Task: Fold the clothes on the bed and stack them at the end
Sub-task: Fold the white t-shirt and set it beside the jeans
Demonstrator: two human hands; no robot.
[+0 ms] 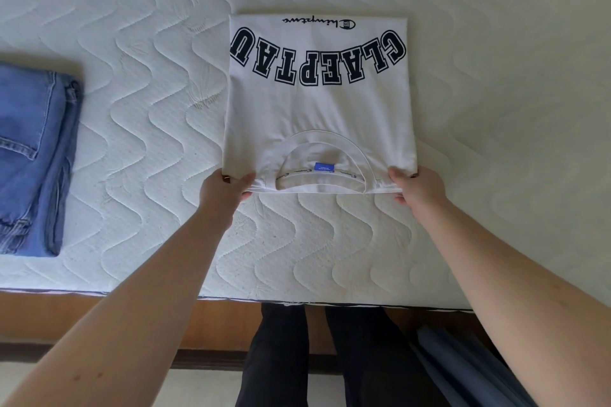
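— Both my hands, left (228, 187) and right (418, 187), pinch the white shirt's (317, 109) near corners.
— Where's the shirt?
— Flat on the bed (148, 109), stretching away from my grip. Jeans (29, 155) lie far left.

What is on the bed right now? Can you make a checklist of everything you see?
Surface: white quilted mattress with wavy stitching.
Job's things: white T-shirt, folded into a rectangle, dark print up, collar toward the person; folded jeans at the left.
Clutter: nothing seen.
Grips: left hand pinches the shirt's near left corner; right hand pinches the near right corner.
Cables: nothing seen.
Surroundings: wooden bed frame below the mattress edge; the person's dark trousers; blue-grey cloth at lower right, unclear what.
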